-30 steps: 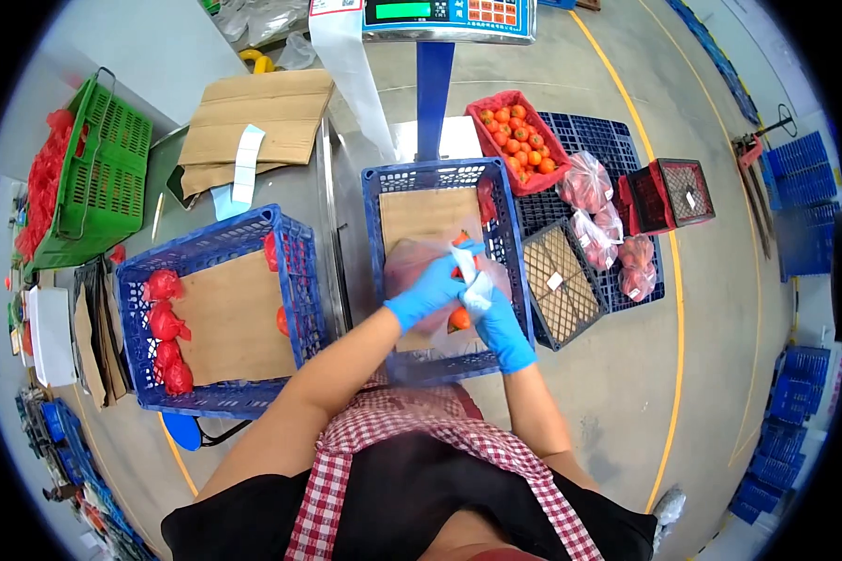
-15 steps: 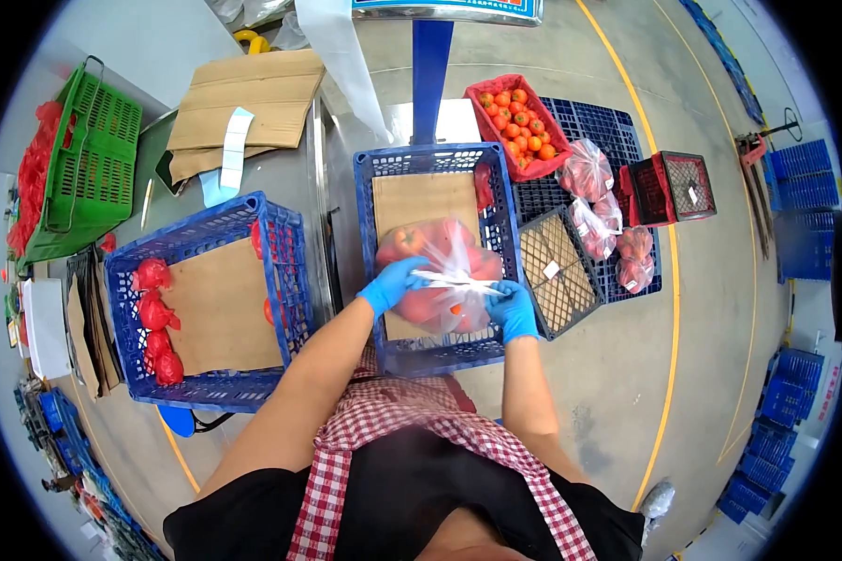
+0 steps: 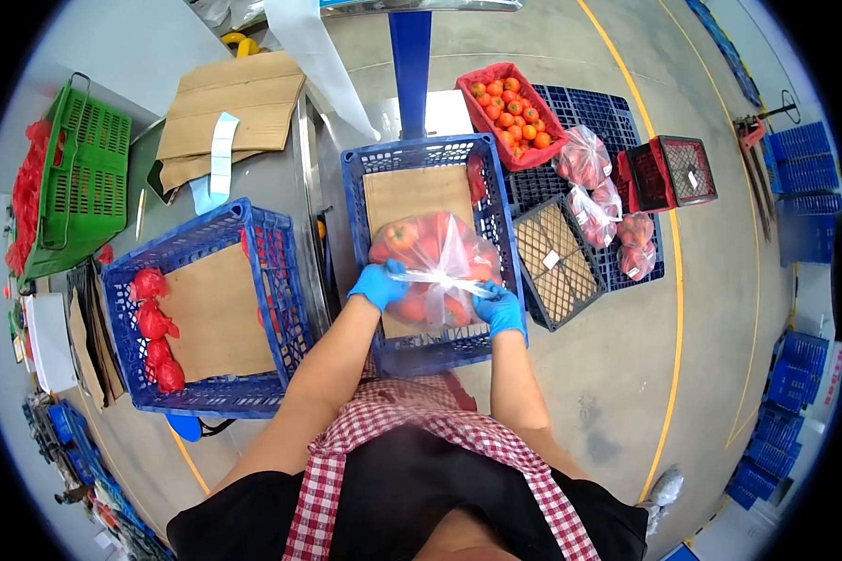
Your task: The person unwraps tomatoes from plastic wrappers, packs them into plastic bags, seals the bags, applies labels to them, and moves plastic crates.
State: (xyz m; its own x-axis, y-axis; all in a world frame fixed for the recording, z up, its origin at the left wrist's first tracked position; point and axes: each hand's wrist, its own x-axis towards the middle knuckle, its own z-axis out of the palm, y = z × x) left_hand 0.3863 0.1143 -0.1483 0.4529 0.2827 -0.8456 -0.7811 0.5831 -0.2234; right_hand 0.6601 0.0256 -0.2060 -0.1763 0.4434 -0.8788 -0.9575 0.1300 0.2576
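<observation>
A clear plastic bag of tomatoes lies in the middle blue crate, on cardboard. Its gathered neck is drawn together with a knot at the centre. My left hand, in a blue glove, is closed on one end of the twisted plastic at the bag's left side. On the right side my right hand, also gloved in blue, pinches the other end. A bit of red plastic shows at the crate's upper right.
Left stands a blue crate with red bundles; behind it are a green crate and cardboard sheets. A blue post rises ahead. Right are a red-lined tomato crate, bagged tomatoes and a black crate.
The bag's loose neck, earlier bunched between my hands, is now pulled tight into a knot. My hands have moved apart to either side of it. The view has shifted slightly.
</observation>
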